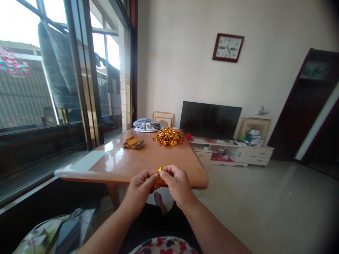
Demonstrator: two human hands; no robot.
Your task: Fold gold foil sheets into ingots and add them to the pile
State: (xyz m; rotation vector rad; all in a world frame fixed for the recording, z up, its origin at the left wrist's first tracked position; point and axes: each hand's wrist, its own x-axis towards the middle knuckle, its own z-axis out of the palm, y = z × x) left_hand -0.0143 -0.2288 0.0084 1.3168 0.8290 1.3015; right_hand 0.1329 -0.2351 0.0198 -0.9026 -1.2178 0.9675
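Between my two hands is a small folded piece of shiny gold foil paper (159,181), its pointed tip showing above the thumbs. My left hand (141,187) pinches it from the left, and my right hand (177,181) pinches it from the right. Both sets of fingers are closed on it, just over the near edge of the wooden table (127,164). Farther back on the table lies a heap of folded gold foil pieces (169,136). To its left rests a stack of flat gold and brown paper sheets (133,143).
Folded cloth (147,125) lies at the table's far end. Large windows (87,70) run along the left. Behind the table, a television (210,119) stands on a low white cabinet (233,155). Bags (57,231) sit at lower left.
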